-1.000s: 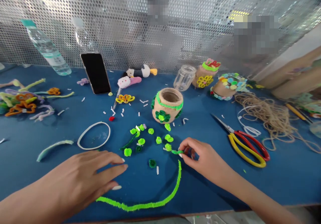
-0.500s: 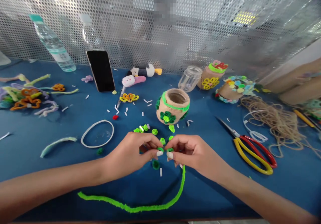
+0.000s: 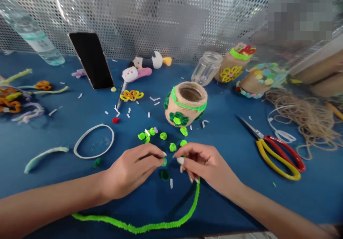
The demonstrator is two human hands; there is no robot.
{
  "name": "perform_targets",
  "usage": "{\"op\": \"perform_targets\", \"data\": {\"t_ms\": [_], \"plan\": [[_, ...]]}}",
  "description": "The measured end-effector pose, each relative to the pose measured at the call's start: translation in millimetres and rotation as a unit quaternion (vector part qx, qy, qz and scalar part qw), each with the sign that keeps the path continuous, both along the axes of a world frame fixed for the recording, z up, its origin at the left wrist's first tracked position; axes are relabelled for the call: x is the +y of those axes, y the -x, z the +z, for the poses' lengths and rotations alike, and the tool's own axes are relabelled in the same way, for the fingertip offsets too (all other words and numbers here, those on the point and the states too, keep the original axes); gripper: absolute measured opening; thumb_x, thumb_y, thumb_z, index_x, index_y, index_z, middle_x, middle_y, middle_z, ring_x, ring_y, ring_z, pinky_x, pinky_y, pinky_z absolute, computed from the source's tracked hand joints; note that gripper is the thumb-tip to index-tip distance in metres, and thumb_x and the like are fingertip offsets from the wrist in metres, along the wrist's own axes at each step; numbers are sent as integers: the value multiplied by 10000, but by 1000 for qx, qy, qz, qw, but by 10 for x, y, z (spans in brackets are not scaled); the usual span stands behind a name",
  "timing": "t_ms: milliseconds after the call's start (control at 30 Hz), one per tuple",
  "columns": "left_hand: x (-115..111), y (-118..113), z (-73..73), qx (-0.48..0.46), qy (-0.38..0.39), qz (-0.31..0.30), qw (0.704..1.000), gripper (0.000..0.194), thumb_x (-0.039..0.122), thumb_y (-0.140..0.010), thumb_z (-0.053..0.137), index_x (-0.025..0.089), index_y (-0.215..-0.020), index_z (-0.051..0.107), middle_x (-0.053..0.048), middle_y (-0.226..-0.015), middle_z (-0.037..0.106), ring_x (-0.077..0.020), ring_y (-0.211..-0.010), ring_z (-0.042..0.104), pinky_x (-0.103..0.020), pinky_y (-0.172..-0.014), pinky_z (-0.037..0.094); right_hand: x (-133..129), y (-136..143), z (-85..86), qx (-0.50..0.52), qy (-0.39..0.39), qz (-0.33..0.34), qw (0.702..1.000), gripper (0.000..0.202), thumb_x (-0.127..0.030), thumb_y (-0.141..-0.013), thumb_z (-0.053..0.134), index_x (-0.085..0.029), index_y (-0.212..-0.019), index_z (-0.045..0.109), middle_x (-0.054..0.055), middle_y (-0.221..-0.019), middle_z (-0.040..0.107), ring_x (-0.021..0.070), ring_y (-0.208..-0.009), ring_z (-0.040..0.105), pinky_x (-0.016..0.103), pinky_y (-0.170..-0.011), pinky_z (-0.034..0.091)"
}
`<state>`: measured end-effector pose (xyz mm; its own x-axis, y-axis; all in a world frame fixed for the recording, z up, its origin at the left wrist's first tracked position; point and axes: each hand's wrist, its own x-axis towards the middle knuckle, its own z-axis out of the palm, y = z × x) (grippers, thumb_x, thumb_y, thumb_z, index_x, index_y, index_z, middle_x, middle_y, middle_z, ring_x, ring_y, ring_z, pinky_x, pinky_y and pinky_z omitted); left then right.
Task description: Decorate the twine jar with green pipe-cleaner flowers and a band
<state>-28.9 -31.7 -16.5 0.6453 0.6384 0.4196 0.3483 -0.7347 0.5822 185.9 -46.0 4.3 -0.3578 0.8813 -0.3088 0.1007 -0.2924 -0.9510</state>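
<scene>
My left hand [image 3: 139, 167] is closed in a pinch, with a small green pipe cleaner curl [image 3: 164, 161] at its fingertips. Opposite it, my right hand [image 3: 206, 164] is closed, thumb against fingers. A long bright green pipe cleaner [image 3: 150, 227] runs out from beneath the right fingers and curves left along the table front; its upper end is hidden. Small green balls, one of them a light green ball [image 3: 173, 147], lie just beyond the hands. A dark green ball [image 3: 164, 175] sits below the left fingertips. Behind stands a twine-wrapped jar [image 3: 182, 115] with dark green flowers.
Scissors [image 3: 270, 149] with red and yellow handles lie at right, near loose twine [image 3: 297, 121]. A white ring [image 3: 75, 149] is at left. At the back are a phone [image 3: 92, 60], a glass jar [image 3: 206, 69], decorated jars, crochet figures and water bottles. Paper scraps are scattered about.
My hands have drawn apart, opening a gap between the fingertips; the left keeps a green curl. The camera view has shifted and tilted slightly.
</scene>
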Motion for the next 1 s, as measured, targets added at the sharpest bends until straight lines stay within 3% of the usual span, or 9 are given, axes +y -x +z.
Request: {"op": "perform_targets", "data": {"t_ms": [133, 233, 467, 667, 1000], "plan": [[-47, -2, 48, -43, 76, -13, 996, 137, 123, -881, 490, 200, -986, 534, 6, -901, 634, -91, -825, 621, -166, -745, 503, -56, 41, -33, 7, 56, 49, 997, 176, -280, -772, 634, -158, -897, 650, -53, -553, 527, 25, -367, 420, 128, -343, 350], [-59, -24, 59, -76, 87, -42, 992, 168, 122, -885, 473, 175, -1037, 521, -29, -910, 651, -118, -818, 632, -203, -723, 529, -80, 65, -67, 50, 91, 57, 993, 240, -303, -761, 651, -150, -945, 660, -34, -587, 568, 14, -352, 392, 121, -319, 343], [-62, -96, 63, -61, -29, 39, 997, 164, 124, -815, 605, 155, -974, 577, 5, -831, 671, -101, -773, 632, -213, -728, 521, -47, 68, -81, 125, 142, 17, 982, 168, -282, -734, 690, -131, -789, 639, -30, -558, 601, 7, -303, 411, 112, -290, 310], [2, -56, 56, 6, -188, 27, 982, 185, 137, -776, 633, 163, -959, 640, -33, -861, 673, -142, -741, 625, -267, -625, 511, -47, 34, -114, 150, 164, -6, 975, 162, -243, -746, 683, -141, -682, 575, -30, -551, 618, 24, -316, 474, 102, -302, 346], [-24, -116, 91, -1, -153, 32, 988, 110, 155, -803, 600, 154, -905, 642, -48, -841, 661, -147, -725, 612, -280, -622, 533, -87, 64, -112, 174, 163, -19, 971, 100, -193, -715, 709, -127, -690, 639, -10, -567, 643, 49, -367, 553, 98, -331, 399]]}}
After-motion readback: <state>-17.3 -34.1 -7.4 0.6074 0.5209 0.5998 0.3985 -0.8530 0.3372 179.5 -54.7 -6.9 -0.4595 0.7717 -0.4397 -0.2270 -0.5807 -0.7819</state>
